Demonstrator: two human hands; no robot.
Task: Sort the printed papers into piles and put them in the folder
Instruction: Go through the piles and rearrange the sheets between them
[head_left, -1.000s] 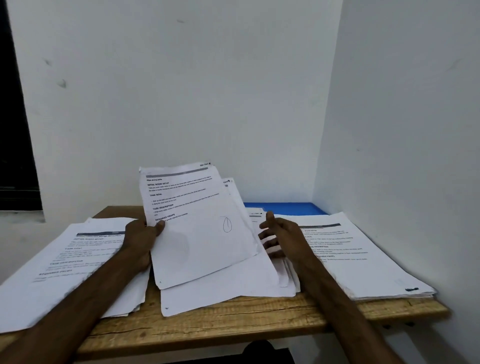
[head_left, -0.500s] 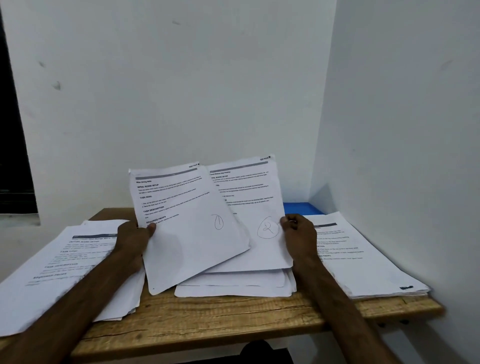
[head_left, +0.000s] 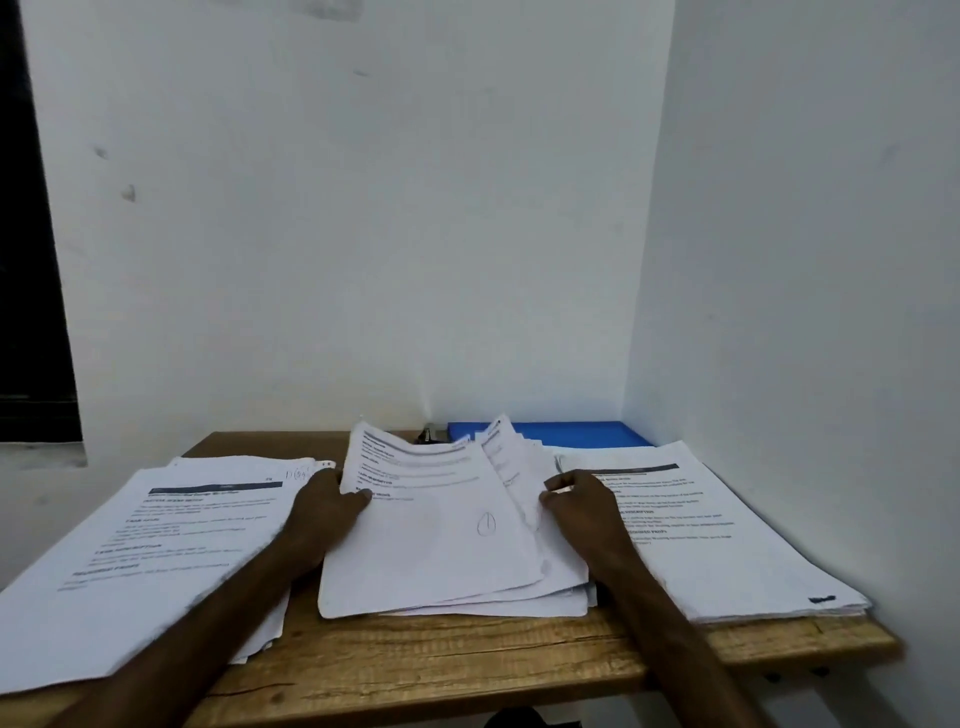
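1. Left hand (head_left: 327, 506) grips the left edge of the top sheet (head_left: 441, 545), with the thumb on its printed face. This sheet carries a hand-drawn circled "1".
2. Right hand (head_left: 576, 501) pinches the right edges of the fanned sheets of the middle stack (head_left: 493, 605), fingers curled round them.
3. Change: half a second ago each hand held one sheet raised, one marked "1" and the other "2". Both sheets have now come down over the middle stack. Their far ends are still lifted, and the "2" mark is hidden under the top sheet.
4. Meaning: neither sheet has gone to a side pile, so the pair appears to have been compared and not yet dealt out. Sorting looks to be only partly done, and filing has not begun.
5. Count of papers: three groups on the table (head_left: 467, 665).
   - The left pile (head_left: 156, 545) is one, and overhangs the table's near edge.
   - The middle stack is one, and loosely fanned.
   - The right pile (head_left: 727, 530) is one, and squared.
6. Count of other things:
   - One blue folder (head_left: 571, 434) lies flat at the back of the table against the wall, behind the middle stack and the right pile. Whether it holds any paper cannot be told.
   - One small dark object (head_left: 430, 434) sits just beside the folder's left end, too small to identify.
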